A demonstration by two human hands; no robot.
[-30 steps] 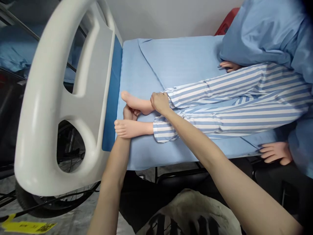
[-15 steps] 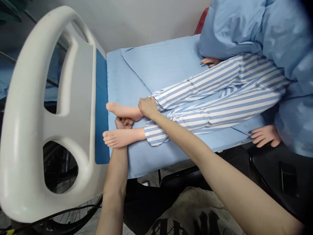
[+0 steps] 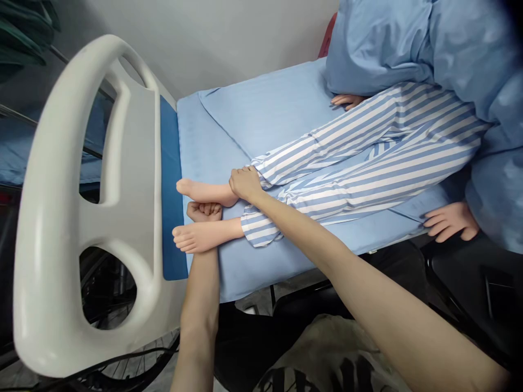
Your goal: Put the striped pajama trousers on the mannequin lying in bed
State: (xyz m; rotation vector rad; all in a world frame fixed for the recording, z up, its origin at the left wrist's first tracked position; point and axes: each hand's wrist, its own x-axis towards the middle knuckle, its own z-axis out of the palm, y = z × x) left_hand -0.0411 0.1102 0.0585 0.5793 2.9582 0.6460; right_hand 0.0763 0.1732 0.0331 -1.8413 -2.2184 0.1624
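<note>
A manikin in blue-and-white striped trousers [image 3: 351,141] lies on the bed, legs pointing left. My right hand [image 3: 245,183] is wrapped over the ankle of its far leg, at the trouser cuff. The far foot [image 3: 204,191] sticks out left of that hand, tilted on its side. My left hand [image 3: 204,211] is curled into a fist between the two feet, against or just beside the far foot; nothing shows in it. Across my left wrist lies the near foot [image 3: 200,237], its cuff [image 3: 259,228] loose around the shin.
A white bed end board [image 3: 49,228] rises at the left of the blue mattress [image 3: 245,114]. Blue-clad upper parts [image 3: 379,49] of the figure fill the upper right, with one manikin hand [image 3: 451,220] at the near edge. A black chair [image 3: 461,272] stands at lower right.
The view has shifted slightly, so the end board sits a little lower and further right. Both hands keep their places at the feet, with hardly any movement.
</note>
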